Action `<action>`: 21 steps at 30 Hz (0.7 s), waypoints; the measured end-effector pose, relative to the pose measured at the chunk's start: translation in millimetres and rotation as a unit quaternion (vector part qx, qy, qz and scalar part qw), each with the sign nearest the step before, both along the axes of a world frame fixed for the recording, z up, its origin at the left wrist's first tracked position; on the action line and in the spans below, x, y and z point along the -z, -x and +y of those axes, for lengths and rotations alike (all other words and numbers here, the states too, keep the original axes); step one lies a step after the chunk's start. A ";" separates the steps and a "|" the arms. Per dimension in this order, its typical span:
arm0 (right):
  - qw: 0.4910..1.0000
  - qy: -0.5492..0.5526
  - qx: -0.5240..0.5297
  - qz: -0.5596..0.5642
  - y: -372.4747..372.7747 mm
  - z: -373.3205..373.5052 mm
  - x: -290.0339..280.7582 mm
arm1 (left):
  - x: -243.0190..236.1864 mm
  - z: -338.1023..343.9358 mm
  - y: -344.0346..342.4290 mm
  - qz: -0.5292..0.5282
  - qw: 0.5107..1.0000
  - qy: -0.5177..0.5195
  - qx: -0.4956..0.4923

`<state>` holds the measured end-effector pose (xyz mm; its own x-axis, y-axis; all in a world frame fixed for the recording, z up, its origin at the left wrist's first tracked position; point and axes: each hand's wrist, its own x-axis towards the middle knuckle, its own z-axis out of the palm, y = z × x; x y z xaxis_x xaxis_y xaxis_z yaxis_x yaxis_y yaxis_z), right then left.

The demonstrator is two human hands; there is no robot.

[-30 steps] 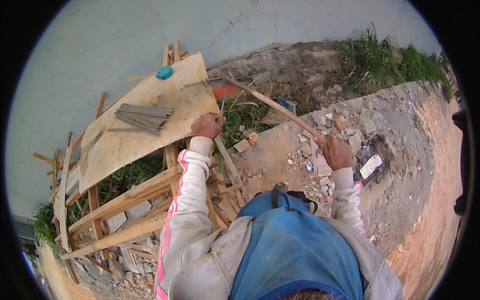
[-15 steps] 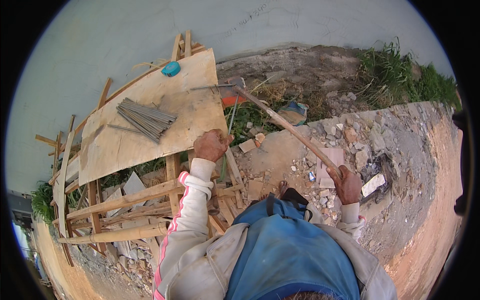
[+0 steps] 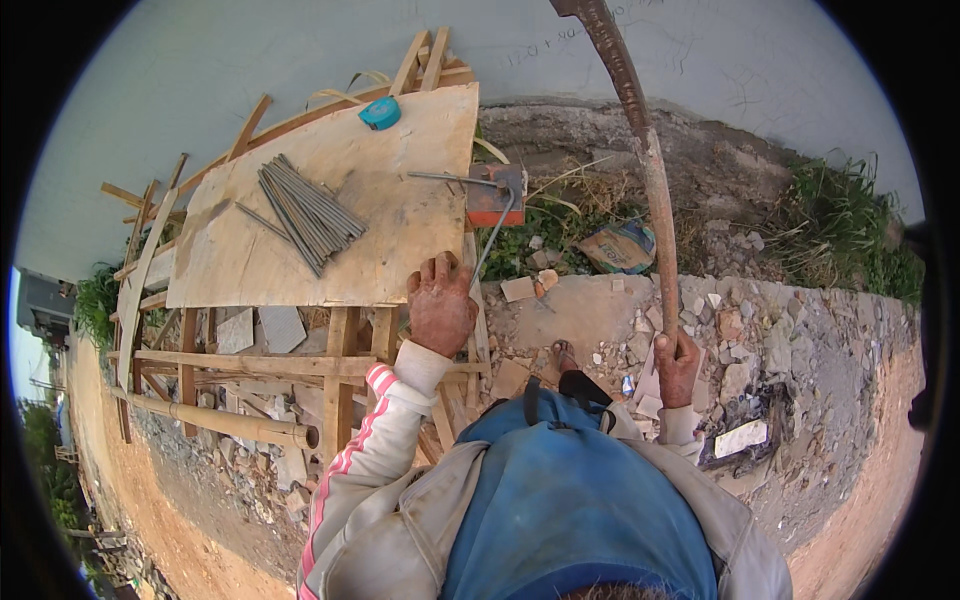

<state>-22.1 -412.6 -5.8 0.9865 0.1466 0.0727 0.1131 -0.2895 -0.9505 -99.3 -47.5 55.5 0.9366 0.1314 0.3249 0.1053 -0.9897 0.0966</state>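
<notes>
My left hand (image 3: 443,305) is closed at the near right corner of a plywood board (image 3: 330,215), knuckles up. A thin metal rod (image 3: 496,225), bent at a sharp angle, runs down to its thumb side; the fingertips are hidden. The rod's bend rests at a metal block with an orange-red side (image 3: 492,205) beside the board. My right hand (image 3: 677,368) is wrapped round the lower end of a long, rusty, slightly curved bar (image 3: 657,210), held raised, its dark upper end apart from the rod. A bundle of straight metal rods (image 3: 312,212) lies on the board.
A teal tape measure (image 3: 380,113) lies toward the board's far edge. Timber framing (image 3: 250,362) and a bamboo pole (image 3: 220,420) stand below at left. Broken rubble (image 3: 735,375) covers the ground at right. A crumpled sack (image 3: 618,248) lies by the wall (image 3: 760,80).
The long bar has swung up and away from the bent rod, now nearly upright in my right hand. My left hand stays near the board's corner. The whole view has shifted slightly.
</notes>
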 end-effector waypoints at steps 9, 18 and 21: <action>0.979 -0.042 -0.182 0.080 -123.6 65.1 -30.3 | 4.6 -31.8 -64.0 0.136 0.973 0.089 -0.164; 0.970 -0.095 -0.217 0.064 -178.8 69.7 -10.4 | -39.3 -75.7 -74.5 -0.122 0.955 0.205 -0.177; 0.949 -0.167 -0.267 0.033 -202.2 75.6 -21.1 | -63.4 -77.9 -73.2 -0.205 0.947 0.188 -0.159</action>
<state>180.2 -337.0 15.4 0.7823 0.6061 0.1436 0.0962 0.1102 -0.9892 -26.1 -125.4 118.9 0.6352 0.5638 0.5278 0.2692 -0.8022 0.5329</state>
